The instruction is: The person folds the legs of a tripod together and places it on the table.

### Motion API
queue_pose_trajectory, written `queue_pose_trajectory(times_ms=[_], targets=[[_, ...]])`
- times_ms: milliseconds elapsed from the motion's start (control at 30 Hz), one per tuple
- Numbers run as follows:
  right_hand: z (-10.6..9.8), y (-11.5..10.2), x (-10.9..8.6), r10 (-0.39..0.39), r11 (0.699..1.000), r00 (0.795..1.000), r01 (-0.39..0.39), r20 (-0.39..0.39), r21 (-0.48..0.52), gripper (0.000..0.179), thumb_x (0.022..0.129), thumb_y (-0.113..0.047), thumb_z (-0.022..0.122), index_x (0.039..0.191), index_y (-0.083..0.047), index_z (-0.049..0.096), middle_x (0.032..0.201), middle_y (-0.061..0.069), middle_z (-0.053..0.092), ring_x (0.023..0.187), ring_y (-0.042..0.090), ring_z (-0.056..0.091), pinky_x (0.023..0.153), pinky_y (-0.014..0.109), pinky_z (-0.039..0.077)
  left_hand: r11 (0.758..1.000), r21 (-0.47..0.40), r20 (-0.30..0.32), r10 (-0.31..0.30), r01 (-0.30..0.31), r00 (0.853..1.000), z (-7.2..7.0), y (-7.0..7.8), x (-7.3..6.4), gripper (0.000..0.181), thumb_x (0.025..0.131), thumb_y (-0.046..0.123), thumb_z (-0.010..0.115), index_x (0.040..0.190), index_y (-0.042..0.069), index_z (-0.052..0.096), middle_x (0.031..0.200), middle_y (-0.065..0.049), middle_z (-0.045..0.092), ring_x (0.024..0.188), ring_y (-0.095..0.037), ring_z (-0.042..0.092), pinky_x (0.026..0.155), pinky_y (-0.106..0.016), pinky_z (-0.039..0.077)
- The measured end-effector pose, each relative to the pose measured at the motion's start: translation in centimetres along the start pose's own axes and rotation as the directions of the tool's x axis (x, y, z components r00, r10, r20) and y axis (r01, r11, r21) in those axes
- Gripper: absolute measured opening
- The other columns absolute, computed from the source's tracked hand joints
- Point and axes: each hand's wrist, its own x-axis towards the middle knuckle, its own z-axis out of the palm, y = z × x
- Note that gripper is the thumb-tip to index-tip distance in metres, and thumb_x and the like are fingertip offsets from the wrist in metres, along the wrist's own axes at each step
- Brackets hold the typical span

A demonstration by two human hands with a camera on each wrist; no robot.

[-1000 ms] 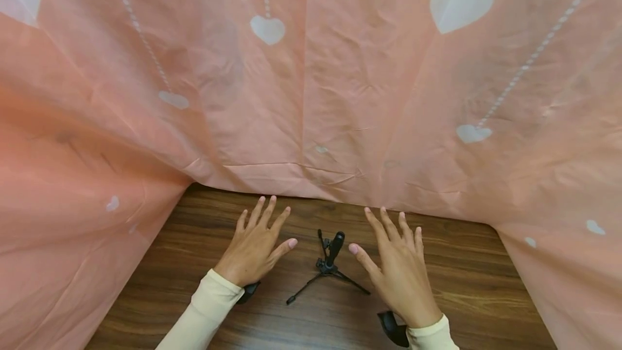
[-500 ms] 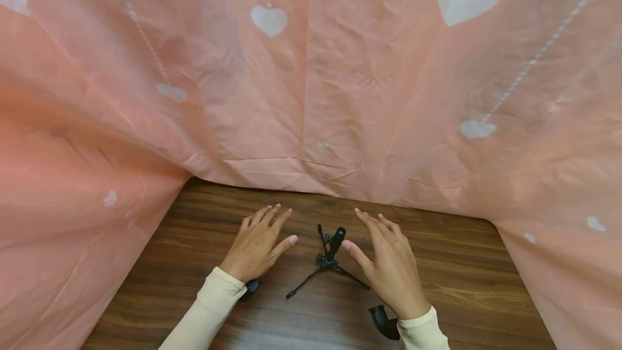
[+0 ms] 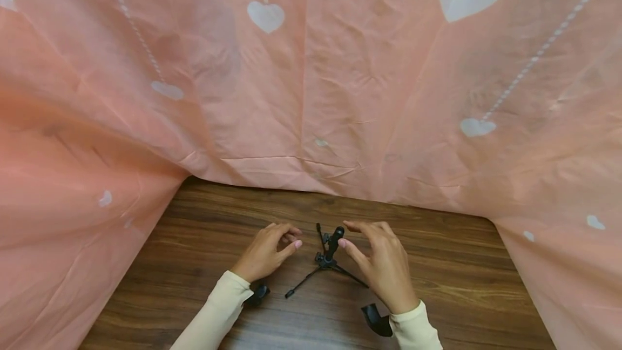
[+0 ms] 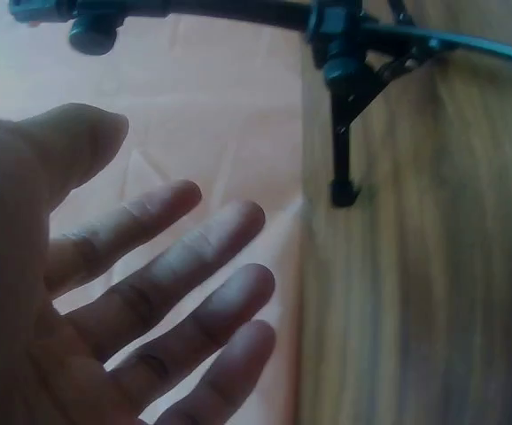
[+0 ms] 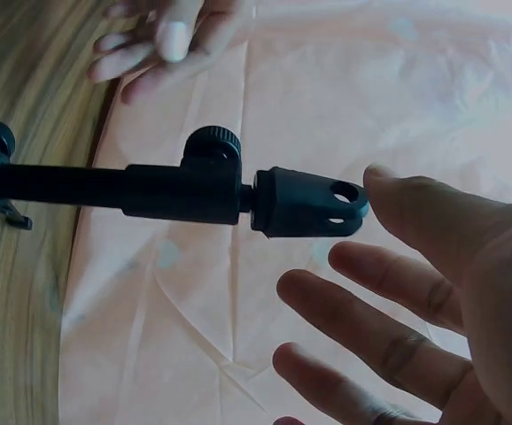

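Observation:
A small black tabletop tripod (image 3: 333,246) stands upright on the wooden table (image 3: 466,280), its thin legs spread. My right hand (image 3: 385,261) is just to the right of its top, fingers bent and thumb toward the post. In the right wrist view the thumb (image 5: 433,208) comes very close to the slotted tripod head (image 5: 305,205); I cannot tell whether they touch. The other fingers (image 5: 362,314) are apart from it. To the tripod's left, my left hand (image 3: 262,253) hovers with loosely bent fingers, holding nothing. The left wrist view shows its fingers (image 4: 194,248) spread below the tripod.
A pink cloth (image 3: 272,101) printed with white hearts hangs behind the table and along both sides. Black devices are strapped at the left wrist (image 3: 259,295) and the right wrist (image 3: 376,320). Cream sleeves (image 3: 214,309) cover both forearms.
My right hand has moved left, close to the tripod's top, and its fingers have bent. The left hand's fingers have gone from spread and straight to loosely curled. The tripod stays in place.

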Motion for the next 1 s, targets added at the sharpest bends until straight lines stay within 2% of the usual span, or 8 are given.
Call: queue_pose_trajectory(times_ms=[200, 300, 500, 667, 1000], targets=[[0.5, 0.0, 0.3, 0.008, 1.000, 1.000, -0.008, -0.025, 0.014, 0.032, 0.085, -0.028, 0.091, 0.115, -0.020, 0.082, 0.105, -0.001, 0.082, 0.095, 0.016, 0.069, 0.065, 0.033, 0.053, 0.995, -0.091, -0.004, -0.047, 0.047, 0.999, 1.9, -0.4, 0.6, 0.017, 0.101, 0.023, 0.075, 0.113, 0.012, 0.078, 0.097, 0.008, 0.077, 0.087, -0.006, 0.067, 0.076, -0.026, 0.057], [0.6, -0.1, 0.4, 0.012, 1.000, 1.000, -0.012, -0.028, 0.018, 0.031, 0.085, -0.029, 0.091, 0.114, -0.020, 0.083, 0.103, 0.000, 0.081, 0.091, 0.015, 0.068, 0.061, 0.027, 0.048, 0.987, -0.148, -0.011, -0.060, 0.058, 0.998, 2.8, -0.5, 0.8, 0.013, 0.099, 0.019, 0.077, 0.110, 0.012, 0.078, 0.096, 0.006, 0.078, 0.084, -0.005, 0.068, 0.074, -0.023, 0.057], [0.9, -0.2, 0.6, 0.028, 0.999, 0.999, -0.027, -0.032, 0.023, 0.029, 0.084, -0.029, 0.092, 0.111, -0.020, 0.083, 0.103, 0.001, 0.081, 0.092, 0.017, 0.070, 0.065, 0.033, 0.053, 0.963, -0.258, -0.009, -0.078, 0.073, 0.997, 4.5, -0.8, 1.3, 0.010, 0.097, 0.012, 0.078, 0.107, 0.009, 0.078, 0.094, -0.001, 0.080, 0.080, -0.008, 0.071, 0.071, -0.021, 0.057], [1.2, -0.3, 0.8, 0.035, 0.999, 0.999, -0.033, -0.030, 0.038, 0.027, 0.085, -0.030, 0.091, 0.109, -0.020, 0.084, 0.105, 0.000, 0.082, 0.096, 0.018, 0.072, 0.070, 0.041, 0.058, 0.960, -0.259, 0.026, -0.102, 0.105, 0.994, 5.6, -1.2, 1.5, 0.011, 0.098, 0.015, 0.078, 0.107, 0.010, 0.079, 0.091, 0.000, 0.079, 0.076, -0.005, 0.068, 0.069, -0.019, 0.054], [1.5, -0.4, 1.0, 0.049, 0.998, 0.998, -0.048, -0.026, 0.049, 0.023, 0.085, -0.030, 0.090, 0.105, -0.020, 0.083, 0.100, -0.001, 0.082, 0.094, 0.019, 0.073, 0.071, 0.043, 0.058, 0.960, -0.244, 0.060, -0.122, 0.133, 0.991, 7.1, -1.8, 1.6, 0.009, 0.100, 0.017, 0.076, 0.105, 0.010, 0.078, 0.089, 0.001, 0.076, 0.073, -0.004, 0.065, 0.067, -0.019, 0.052]])
